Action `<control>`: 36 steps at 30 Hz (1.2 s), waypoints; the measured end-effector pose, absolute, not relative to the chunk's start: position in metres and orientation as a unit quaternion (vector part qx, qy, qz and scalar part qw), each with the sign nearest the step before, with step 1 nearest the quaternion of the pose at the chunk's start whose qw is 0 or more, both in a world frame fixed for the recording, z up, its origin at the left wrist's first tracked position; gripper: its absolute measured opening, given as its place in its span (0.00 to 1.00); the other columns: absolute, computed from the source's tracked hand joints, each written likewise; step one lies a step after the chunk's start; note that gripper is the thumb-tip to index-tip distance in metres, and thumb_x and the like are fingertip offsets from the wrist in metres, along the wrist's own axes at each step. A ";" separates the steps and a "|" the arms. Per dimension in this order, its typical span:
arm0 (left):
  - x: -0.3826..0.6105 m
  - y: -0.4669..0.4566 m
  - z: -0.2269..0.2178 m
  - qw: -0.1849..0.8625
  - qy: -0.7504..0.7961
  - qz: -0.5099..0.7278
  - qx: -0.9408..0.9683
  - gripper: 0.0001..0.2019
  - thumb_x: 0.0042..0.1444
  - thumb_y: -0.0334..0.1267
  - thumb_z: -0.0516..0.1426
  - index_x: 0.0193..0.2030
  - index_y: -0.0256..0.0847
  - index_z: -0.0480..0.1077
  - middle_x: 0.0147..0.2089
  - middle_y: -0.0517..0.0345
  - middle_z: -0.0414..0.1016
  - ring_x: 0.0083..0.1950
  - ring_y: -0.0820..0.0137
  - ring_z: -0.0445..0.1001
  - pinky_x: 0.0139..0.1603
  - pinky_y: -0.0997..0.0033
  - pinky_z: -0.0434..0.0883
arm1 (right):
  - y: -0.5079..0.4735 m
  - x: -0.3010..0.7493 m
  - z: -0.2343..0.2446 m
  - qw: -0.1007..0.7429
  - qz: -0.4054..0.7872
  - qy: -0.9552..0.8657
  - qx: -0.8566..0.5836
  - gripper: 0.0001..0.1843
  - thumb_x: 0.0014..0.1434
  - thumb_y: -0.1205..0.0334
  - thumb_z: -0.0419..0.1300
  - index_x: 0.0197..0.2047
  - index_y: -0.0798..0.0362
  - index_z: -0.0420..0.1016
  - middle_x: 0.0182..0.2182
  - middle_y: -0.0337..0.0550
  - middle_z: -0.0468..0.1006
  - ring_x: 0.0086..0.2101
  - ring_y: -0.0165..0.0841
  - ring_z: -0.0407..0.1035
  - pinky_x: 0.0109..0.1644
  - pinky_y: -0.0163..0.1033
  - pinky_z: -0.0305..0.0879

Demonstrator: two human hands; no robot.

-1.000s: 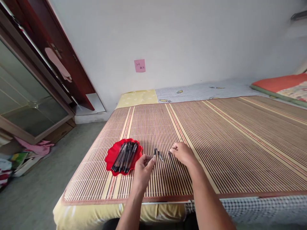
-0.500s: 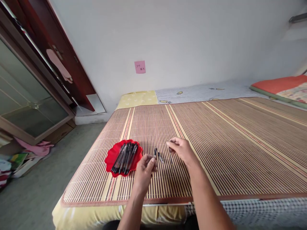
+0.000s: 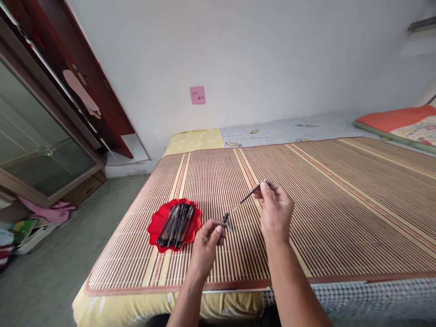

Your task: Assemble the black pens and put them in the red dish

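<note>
Between the fingers of my left hand (image 3: 208,236) is a dark pen part (image 3: 225,217), its black end sticking up past the fingertips. My right hand (image 3: 275,204) pinches a thin pen refill (image 3: 250,194) near one end; it slants down to the left, its pale tip pointing at the pen part, apart from it. Just beyond my left fingertips a small clear and silver piece (image 3: 229,227) lies on the mat, partly hidden. Left of my left hand stands a red scalloped plate (image 3: 155,222) with several black pens (image 3: 176,225) on it.
A striped bamboo mat (image 3: 323,218) covers the bed, with patterned sheet (image 3: 272,133) showing behind it. Folded orange bedding (image 3: 391,121) lies at the far right. A pink note (image 3: 197,95) is stuck on the wall. Left of the bed stands a glass-fronted cabinet (image 3: 44,150).
My right hand has moved right and turned, tilting the refill from hanging down to slanting toward my left hand. The pen part in my left hand now leans more to the right.
</note>
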State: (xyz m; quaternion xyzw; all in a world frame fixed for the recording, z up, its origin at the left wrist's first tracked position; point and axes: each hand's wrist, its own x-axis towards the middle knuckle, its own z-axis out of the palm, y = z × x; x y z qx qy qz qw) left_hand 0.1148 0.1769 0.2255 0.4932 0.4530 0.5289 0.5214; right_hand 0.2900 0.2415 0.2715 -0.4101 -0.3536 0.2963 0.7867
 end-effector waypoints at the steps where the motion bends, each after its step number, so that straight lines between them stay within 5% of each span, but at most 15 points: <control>1: 0.115 0.177 0.225 0.522 0.451 0.528 0.495 0.14 0.62 0.50 0.62 0.39 0.40 0.76 0.29 0.61 0.70 0.31 0.73 0.65 0.33 0.74 0.63 | 0.241 0.289 0.271 0.789 0.288 -0.356 -0.410 0.12 0.61 0.53 0.68 0.40 0.53 0.78 0.31 0.39 0.79 0.31 0.31 0.75 0.37 0.39 0.77; 36: 0.117 0.174 0.230 0.532 0.425 0.548 0.486 0.12 0.59 0.47 0.65 0.38 0.40 0.76 0.31 0.61 0.72 0.33 0.73 0.66 0.36 0.74 0.65 | 0.224 0.286 0.292 0.771 0.272 -0.422 -0.391 0.12 0.61 0.53 0.69 0.41 0.53 0.79 0.32 0.39 0.80 0.30 0.30 0.77 0.37 0.38 0.78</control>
